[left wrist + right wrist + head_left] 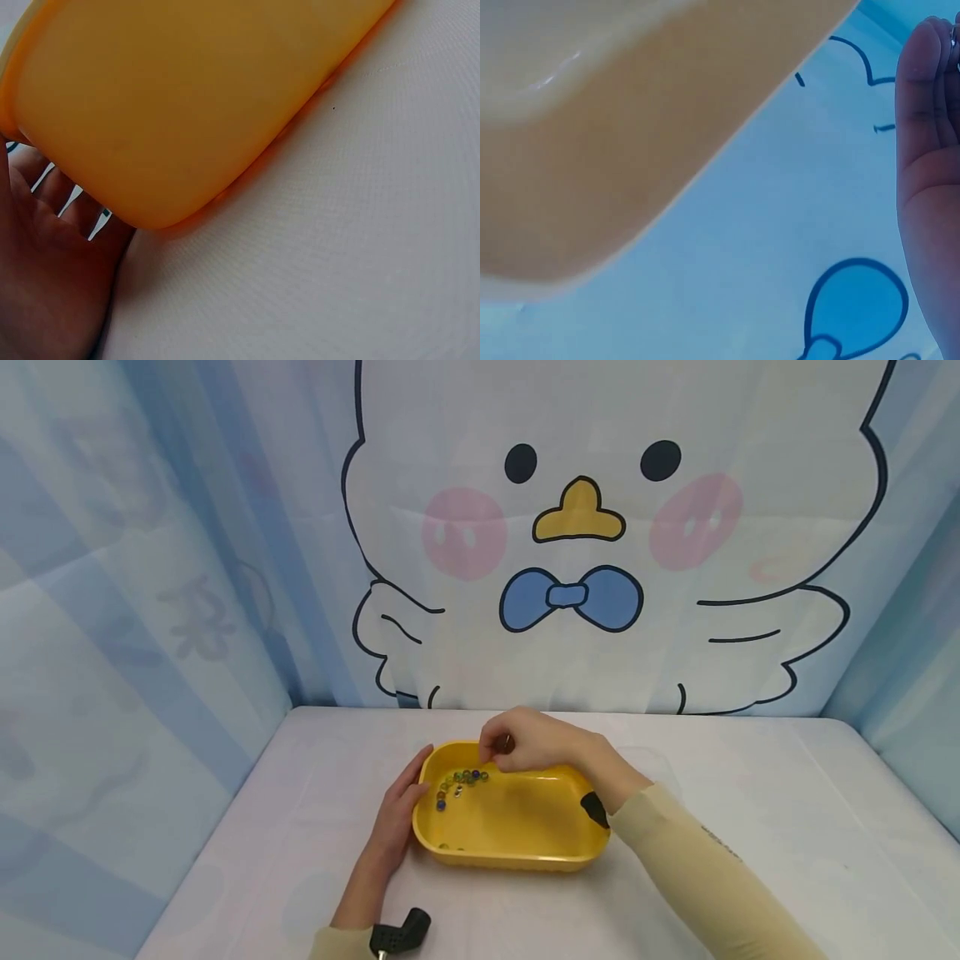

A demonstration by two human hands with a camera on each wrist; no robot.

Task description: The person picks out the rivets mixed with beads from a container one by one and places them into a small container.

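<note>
A yellow plastic tray (517,827) with rounded corners lies on the table. Several small glass marbles (457,779) gather in its back left part, with a couple more along the front wall. My left hand (396,822) holds the tray's left end, thumb at the rim and fingers along the outer wall. In the left wrist view those fingers (56,187) reach behind the tray's side. Over the back rim is my right hand (536,742), its fingers bent together. A shiny marble (954,36) shows at its fingertips in the right wrist view, mostly hidden by them.
The tray rests on a white cloth-covered table (262,827). Behind it hangs a curtain (465,652) with a cartoon bird print, and more curtain (97,693) closes off the left side. A black wrist camera (401,931) sits on the left wrist.
</note>
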